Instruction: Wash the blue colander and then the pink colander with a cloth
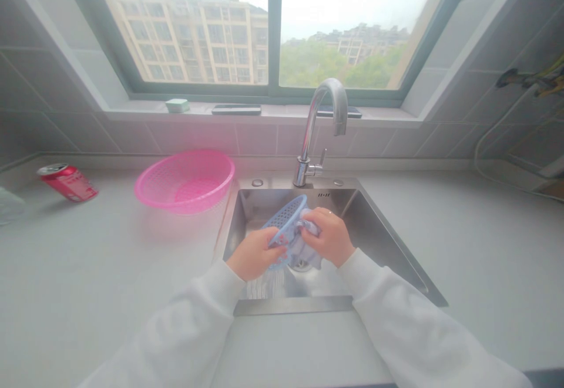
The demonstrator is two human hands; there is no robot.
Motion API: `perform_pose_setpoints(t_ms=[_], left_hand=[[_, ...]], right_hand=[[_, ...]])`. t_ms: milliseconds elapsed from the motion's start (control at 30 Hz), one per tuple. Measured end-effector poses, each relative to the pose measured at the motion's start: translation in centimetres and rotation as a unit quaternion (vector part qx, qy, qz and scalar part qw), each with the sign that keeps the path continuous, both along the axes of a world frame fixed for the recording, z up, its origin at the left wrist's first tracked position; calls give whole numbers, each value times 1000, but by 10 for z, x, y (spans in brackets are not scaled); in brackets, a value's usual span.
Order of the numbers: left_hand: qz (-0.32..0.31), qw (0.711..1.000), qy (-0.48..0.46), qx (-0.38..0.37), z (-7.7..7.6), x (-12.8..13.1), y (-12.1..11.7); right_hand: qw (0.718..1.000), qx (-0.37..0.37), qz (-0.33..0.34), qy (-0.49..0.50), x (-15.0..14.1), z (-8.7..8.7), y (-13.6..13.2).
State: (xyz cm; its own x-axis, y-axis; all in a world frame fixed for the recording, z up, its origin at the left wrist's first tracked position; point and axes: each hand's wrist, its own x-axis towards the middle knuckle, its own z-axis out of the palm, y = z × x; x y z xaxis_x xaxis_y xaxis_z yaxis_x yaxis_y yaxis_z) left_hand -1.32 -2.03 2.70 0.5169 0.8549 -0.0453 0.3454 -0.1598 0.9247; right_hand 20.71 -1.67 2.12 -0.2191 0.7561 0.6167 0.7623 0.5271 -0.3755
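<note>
A wide window (pixel 273 23) above grey tiled walls (pixel 520 41) lets in pale daylight, with an apartment block (pixel 189 38) and green trees (pixel 312 64) outside, over a white counter (pixel 88 258).

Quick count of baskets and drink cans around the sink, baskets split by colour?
Pink plastic basket: 1
Blue plastic basket: 1
Red drink can: 1
Total: 3
</note>
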Motion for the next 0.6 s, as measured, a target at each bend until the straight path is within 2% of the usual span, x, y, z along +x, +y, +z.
perform_pose_setpoints(t_ms=[100,167,333,433,500,600], left_hand=[[14,998,38,55,-2,-1,3],[14,995,58,79,-1,-1,3],[-17,1000,18,8,4,0,-2],[-14,1000,-2,-6,4,1,-3],[5,1000,8,22,2,1,-2],[17,996,40,82,2,0,1]], right_hand=[[991,63,85,-83,-11,1,-10],[987,73,96,-104,-12,1,-10],[999,21,-39,-10,9,1,9],[998,37,-54,-8,10,2,8],[995,77,-12,-55,1,4,0],[980,117,89,-131,-15,5,-11]])
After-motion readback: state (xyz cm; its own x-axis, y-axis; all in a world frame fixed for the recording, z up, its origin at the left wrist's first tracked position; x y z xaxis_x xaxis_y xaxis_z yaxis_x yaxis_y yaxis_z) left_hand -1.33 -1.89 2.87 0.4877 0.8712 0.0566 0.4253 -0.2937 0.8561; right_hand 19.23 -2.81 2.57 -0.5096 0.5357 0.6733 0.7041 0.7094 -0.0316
